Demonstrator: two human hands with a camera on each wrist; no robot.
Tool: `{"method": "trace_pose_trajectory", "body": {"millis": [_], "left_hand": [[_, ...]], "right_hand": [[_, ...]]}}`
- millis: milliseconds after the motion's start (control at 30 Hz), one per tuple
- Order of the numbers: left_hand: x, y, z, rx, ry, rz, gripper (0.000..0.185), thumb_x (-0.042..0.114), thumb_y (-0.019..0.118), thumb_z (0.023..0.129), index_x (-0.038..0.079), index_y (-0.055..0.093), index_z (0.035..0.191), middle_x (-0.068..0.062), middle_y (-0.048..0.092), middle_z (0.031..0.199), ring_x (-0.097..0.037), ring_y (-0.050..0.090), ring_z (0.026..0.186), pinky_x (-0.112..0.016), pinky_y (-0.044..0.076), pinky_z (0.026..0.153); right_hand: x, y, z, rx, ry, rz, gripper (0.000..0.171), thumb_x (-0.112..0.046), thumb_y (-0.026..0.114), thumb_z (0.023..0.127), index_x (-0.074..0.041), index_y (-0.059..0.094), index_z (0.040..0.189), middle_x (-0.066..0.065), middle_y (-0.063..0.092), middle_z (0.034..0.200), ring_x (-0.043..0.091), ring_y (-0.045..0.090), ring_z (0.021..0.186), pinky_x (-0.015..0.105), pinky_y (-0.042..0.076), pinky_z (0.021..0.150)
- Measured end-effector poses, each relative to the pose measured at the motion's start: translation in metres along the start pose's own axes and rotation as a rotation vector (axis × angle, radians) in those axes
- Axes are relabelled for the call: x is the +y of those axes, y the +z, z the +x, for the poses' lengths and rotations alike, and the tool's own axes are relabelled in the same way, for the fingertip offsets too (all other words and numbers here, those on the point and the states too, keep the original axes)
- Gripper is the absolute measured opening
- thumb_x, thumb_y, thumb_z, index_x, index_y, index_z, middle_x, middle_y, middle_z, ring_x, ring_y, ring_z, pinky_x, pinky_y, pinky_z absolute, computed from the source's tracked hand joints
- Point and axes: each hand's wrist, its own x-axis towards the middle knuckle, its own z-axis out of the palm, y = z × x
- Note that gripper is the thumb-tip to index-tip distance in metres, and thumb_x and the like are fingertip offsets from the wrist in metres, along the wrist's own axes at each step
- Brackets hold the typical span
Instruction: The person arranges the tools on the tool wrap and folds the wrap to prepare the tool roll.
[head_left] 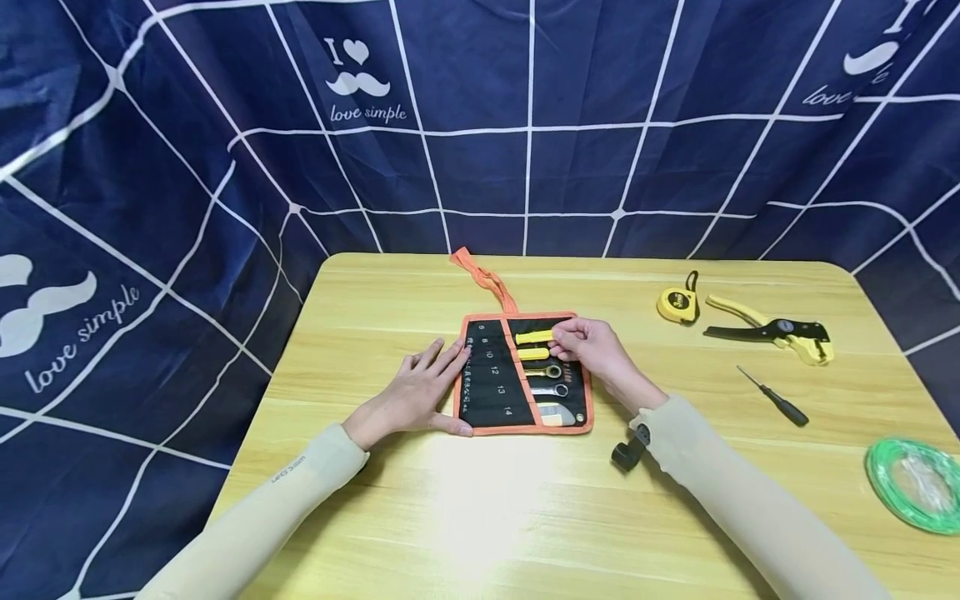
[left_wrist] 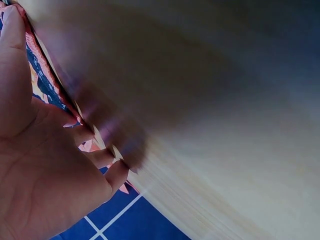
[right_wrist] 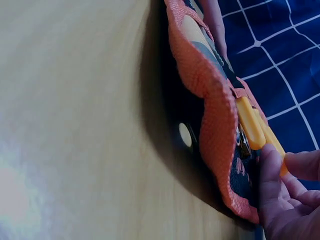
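Observation:
A black tool pouch with orange edging lies flat on the table, its slots numbered in white. My left hand rests on the pouch's left edge, fingers spread, thumb at the lower corner. Between thumb and fingers, my right hand pinches the end of a yellow handle in the top slot; whatever lies inside that slot is hidden. Below it in the pouch sit a second yellow handle, two wrenches, one of them a ring-ended wrench, and a yellow-and-grey tool. In the right wrist view both yellow handles stick out of the pouch.
An orange strap trails from the pouch's top. To the right lie a yellow tape measure, a black-and-yellow wire stripper, a screwdriver and a green coil. Dark blue gridded cloth hangs behind the table.

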Motion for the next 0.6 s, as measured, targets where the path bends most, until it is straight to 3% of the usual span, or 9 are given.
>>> {"method": "trace_pose_trajectory", "body": {"millis": [200,367,600], "left_hand": [[0.0011,-0.0007,0.0002,-0.005,-0.001,0.008,0.127,0.074,0.079,0.087,0.001,0.021,0.174,-0.019,0.019,0.179,-0.048,0.016,0.163,-0.068,0.032,0.114],[0.0009,-0.0001,0.0007,-0.009,-0.002,0.003,0.128,0.074,0.08,0.087,0.001,0.02,0.174,-0.02,0.017,0.18,-0.048,0.015,0.163,-0.069,0.031,0.114],[0.0006,0.0005,0.001,-0.008,-0.003,0.003,0.128,0.074,0.079,0.087,0.001,0.02,0.174,-0.02,0.017,0.18,-0.048,0.015,0.163,-0.069,0.031,0.115]], "right_hand": [[-0.0005,0.0028,0.0008,0.044,-0.011,-0.095,0.03,-0.013,0.066,0.112,0.013,0.07,0.125,0.008,0.075,0.098,0.006,0.068,0.083,0.02,0.058,0.077],[-0.0007,0.0051,0.0012,0.091,-0.018,-0.206,0.028,-0.017,0.068,0.111,0.004,0.075,0.128,0.01,0.074,0.111,0.013,0.064,0.095,0.023,0.052,0.082],[-0.0006,0.0065,0.0015,0.075,-0.01,-0.215,0.029,-0.009,0.07,0.106,0.003,0.072,0.133,0.018,0.073,0.123,0.019,0.065,0.104,0.024,0.052,0.084]]}}
